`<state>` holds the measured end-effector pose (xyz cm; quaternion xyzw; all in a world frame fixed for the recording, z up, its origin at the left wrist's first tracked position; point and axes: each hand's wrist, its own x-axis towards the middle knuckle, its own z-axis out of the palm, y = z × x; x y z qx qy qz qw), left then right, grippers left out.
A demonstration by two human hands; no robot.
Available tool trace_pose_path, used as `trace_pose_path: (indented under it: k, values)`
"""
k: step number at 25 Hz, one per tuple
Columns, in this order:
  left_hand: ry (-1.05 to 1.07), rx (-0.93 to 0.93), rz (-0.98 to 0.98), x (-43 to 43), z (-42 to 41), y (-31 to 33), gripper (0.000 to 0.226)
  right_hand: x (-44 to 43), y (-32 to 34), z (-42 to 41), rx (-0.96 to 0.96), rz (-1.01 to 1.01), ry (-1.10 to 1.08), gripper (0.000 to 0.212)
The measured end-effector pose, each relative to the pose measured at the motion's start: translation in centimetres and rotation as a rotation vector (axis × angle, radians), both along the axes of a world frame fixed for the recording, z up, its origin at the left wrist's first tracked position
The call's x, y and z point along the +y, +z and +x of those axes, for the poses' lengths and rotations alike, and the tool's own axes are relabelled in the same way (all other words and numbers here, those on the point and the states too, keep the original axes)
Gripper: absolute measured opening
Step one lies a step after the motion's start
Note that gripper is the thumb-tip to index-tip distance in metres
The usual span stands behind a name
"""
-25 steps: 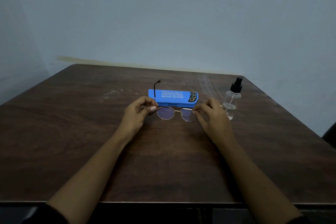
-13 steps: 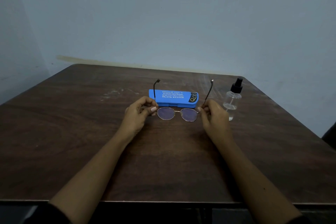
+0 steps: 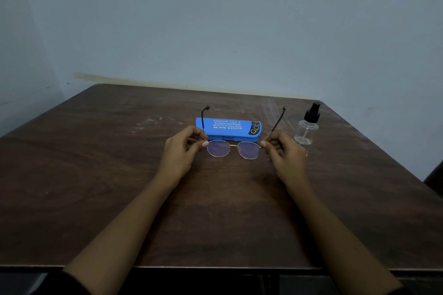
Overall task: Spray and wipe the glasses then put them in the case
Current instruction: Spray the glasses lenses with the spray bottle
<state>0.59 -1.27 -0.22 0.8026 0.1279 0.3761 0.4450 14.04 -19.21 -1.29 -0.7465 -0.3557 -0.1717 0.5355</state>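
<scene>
Blue and rectangular, the hard plastic glasses case (image 3: pixel 227 130) is lying shut on the dark brown wooden tabletop (image 3: pixel 96 175), its lid showing pale printed lettering and a small dark patch at its right end. Just in front of the case, on the person's side, the thin gold metal-framed glasses (image 3: pixel 233 149) with round, purple-tinted lenses are being held with the lenses facing the camera. Both dark temple arms are unfolded and are pointing up and away past the case's two ends. The left hand (image 3: pixel 182 152) is pinching the frame at its left hinge, thumb and curled fingers closing on the metal, just in front of the case's left end. The right hand (image 3: pixel 285 154) is pinching the opposite hinge in the same way, just in front of the case's right end. Whether the lower rims are touching the tabletop I cannot tell. To the right of the case, near it but apart, a small clear plastic spray bottle (image 3: pixel 308 127) with a black pump top is standing upright. Behind the case, well apart from it, the tabletop's far edge is meeting a plain pale blue-grey wall (image 3: pixel 215 19). Both bare forearms are reaching toward the case from the tabletop's near edge.
</scene>
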Motion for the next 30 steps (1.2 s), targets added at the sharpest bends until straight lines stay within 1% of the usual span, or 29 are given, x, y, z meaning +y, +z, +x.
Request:
trace_pose_path:
  k: [2,4,7,9,11,14,16,18,20,22,25,28,30]
  values:
    - [0.023,-0.007,0.065,-0.1,0.0,0.0,0.007,0.0,0.0,0.0,0.018,0.01,0.006,0.005]
    - [0.038,-0.028,0.077,-0.2,-0.1,0.2,0.009,0.1,0.1,0.0,0.068,0.042,0.01,0.009]
    - [0.061,-0.054,0.016,-0.3,-0.2,0.5,0.01,0.1,0.2,-0.2,0.122,0.07,0.031,0.01]
    - [0.076,-0.061,-0.036,-0.3,-0.1,0.6,0.011,0.0,0.4,-0.5,0.092,0.074,0.052,0.01]
    - [0.074,-0.063,-0.089,-0.3,0.0,0.5,0.01,-0.2,0.7,-1.0,0.064,0.089,0.079,0.014]
    - [0.059,-0.052,-0.107,-0.3,0.2,0.5,0.008,-0.4,1.1,-1.4,0.062,0.148,0.127,0.02]
    - [0.054,-0.051,-0.108,-0.4,0.2,0.5,0.008,-0.7,1.3,-1.6,-0.006,0.2,0.06,0.023]
    - [0.058,-0.046,-0.088,-0.4,0.2,0.6,0.008,-1.2,1.5,-1.6,-0.13,0.266,-0.109,0.024]
    - [0.063,-0.038,-0.068,-0.4,0.1,0.6,0.009,-1.6,1.6,-1.0,-0.182,0.349,-0.298,0.029]
    - [0.069,-0.028,-0.06,-0.4,0.0,0.6,0.01,-2.0,1.5,0.0,-0.129,0.419,-0.424,0.042]
    - [0.079,-0.008,-0.04,-0.4,0.0,0.6,0.009,-2.3,0.9,1.3,0.024,0.423,-0.455,0.064]
    - [0.081,-0.008,-0.037,-0.3,0.0,0.6,0.007,-2.1,0.6,1.9,0.213,0.306,-0.401,0.085]
    - [0.078,-0.011,-0.031,-0.3,0.0,0.6,0.008,-2.1,0.5,2.3,0.309,0.208,-0.356,0.091]
